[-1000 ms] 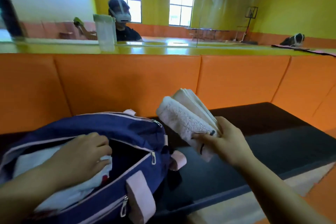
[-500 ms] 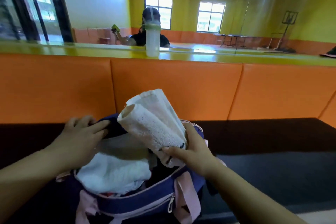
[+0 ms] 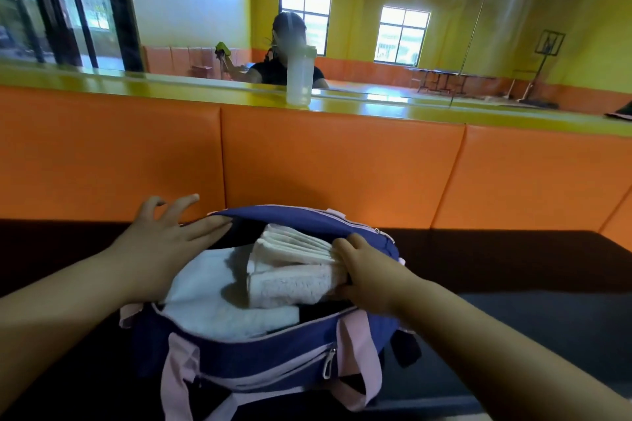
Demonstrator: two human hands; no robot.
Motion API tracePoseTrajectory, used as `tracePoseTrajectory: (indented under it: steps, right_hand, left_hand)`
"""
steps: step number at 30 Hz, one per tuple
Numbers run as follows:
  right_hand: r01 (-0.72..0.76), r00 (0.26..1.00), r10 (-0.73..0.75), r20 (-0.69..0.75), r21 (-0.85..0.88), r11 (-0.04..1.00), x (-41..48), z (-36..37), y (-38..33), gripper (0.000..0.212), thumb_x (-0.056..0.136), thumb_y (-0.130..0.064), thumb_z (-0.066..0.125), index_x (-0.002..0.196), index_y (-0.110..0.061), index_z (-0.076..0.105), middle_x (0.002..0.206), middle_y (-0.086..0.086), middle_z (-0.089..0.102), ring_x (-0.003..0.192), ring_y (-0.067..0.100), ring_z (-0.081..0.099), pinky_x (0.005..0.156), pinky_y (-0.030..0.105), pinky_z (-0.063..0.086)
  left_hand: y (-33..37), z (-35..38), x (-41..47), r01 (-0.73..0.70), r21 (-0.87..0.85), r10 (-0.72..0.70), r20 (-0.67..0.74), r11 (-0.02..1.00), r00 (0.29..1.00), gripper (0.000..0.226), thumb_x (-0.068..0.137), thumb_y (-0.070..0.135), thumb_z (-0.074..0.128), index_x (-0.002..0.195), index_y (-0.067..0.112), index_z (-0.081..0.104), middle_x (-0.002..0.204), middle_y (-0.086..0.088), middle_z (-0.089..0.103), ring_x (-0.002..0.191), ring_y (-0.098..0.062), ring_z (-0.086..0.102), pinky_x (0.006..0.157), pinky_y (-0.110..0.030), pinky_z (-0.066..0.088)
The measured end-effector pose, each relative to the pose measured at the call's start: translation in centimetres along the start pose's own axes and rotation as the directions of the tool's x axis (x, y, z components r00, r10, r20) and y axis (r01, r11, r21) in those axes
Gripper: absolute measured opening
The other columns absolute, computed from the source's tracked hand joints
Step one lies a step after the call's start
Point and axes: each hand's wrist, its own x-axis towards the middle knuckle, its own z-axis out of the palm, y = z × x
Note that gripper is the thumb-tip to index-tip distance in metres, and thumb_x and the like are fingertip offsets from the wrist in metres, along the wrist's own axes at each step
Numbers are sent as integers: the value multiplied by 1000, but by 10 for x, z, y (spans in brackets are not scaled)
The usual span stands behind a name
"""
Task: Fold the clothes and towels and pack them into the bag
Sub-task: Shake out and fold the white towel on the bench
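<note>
Here the right hand (image 3: pixel 371 272) grips the folded towel (image 3: pixel 294 278), lodged in the bag (image 3: pixel 260 361) at three o'clock; the left hand (image 3: pixel 160 246), fingers spread, presses the flap (image 3: pixel 273 215) toward eleven o'clock, seemingly to hold the mouth open.

- The navy bag (image 3: pixel 246 359) with pink straps stands open on the black seat (image 3: pixel 496 267).
- The right hand (image 3: pixel 369 273) grips the end of a folded white towel (image 3: pixel 294 270), which lies in the bag's opening on top of another white cloth (image 3: pixel 212 301).
- The left hand (image 3: pixel 160 243), fingers spread, touches the bag's far edge (with the thumb only, it seems).
- Behind is an orange padded back (image 3: pixel 342 164), and a translucent bottle (image 3: pixel 299 79) stands on the yellow ledge (image 3: pixel 102 82).
</note>
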Motion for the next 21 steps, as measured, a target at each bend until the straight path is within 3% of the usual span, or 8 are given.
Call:
tracePoseTrajectory:
  steps: [4,9,12,14,15,16,18,21]
  right_hand:
    - [-77,997,74,-23,-184,980,1,-8,-5,44,85,-13,57,126,-15,40,131,8,39,116,31,48,73,32,32]
    - [-155,979,194,59,-401,903,9,-2,-9,64,88,-13,57,143,-13,24,140,16,29,126,38,37,97,47,42]
    - [-184,978,209,4,-459,869,15,9,-9,75,91,-16,53,149,-9,6,147,21,19,129,41,31,98,53,43]
    - [-165,986,164,-40,-430,887,14,15,-9,76,91,-16,53,150,-11,6,150,19,14,131,42,27,95,55,44]
    - [-128,992,115,-56,-420,898,11,18,-8,75,89,-16,55,149,-13,10,151,17,13,131,43,26,93,57,45]
    - [-75,997,55,-61,-417,906,8,21,-7,74,88,-17,57,148,-16,14,151,14,13,131,42,24,93,58,44]
    - [41,997,-66,-47,-405,914,-1,26,-4,70,87,-19,57,147,-22,20,151,12,15,135,40,20,98,60,38]
    - [191,974,-224,-35,-399,897,-8,28,2,62,88,-19,56,145,-24,32,144,8,34,136,34,25,104,56,34]
  left_hand:
    - [-4,-2,-3,-11,22,11,-13,1000,1000,96,85,24,50,143,31,-25,156,13,-23,143,-33,-12,101,-46,14]
    - [3,-5,-2,-56,-32,54,-56,998,997,101,83,22,55,144,31,-25,156,12,-23,143,-32,-8,102,-43,17]
    - [9,-5,3,-67,-79,59,-95,995,994,107,80,24,62,145,29,-24,155,12,-24,143,-30,-1,102,-40,20]
    - [10,0,3,-59,-153,41,-123,986,992,111,76,20,65,146,29,-21,151,16,-26,141,-28,5,101,-40,23]
    - [10,5,2,-63,-183,29,-182,981,983,116,69,17,70,147,28,-14,151,15,-21,138,-28,13,98,-41,27]
    - [8,13,2,-80,-173,31,-269,982,963,123,53,15,77,149,26,1,156,11,-4,130,-27,25,91,-42,36]
    - [6,32,7,-48,-107,2,-398,993,918,128,17,8,77,139,21,40,143,0,45,107,-27,41,66,-39,48]
    - [12,43,11,-35,-107,-21,-483,994,875,118,9,5,74,124,19,56,129,-3,50,100,-28,44,60,-38,50]
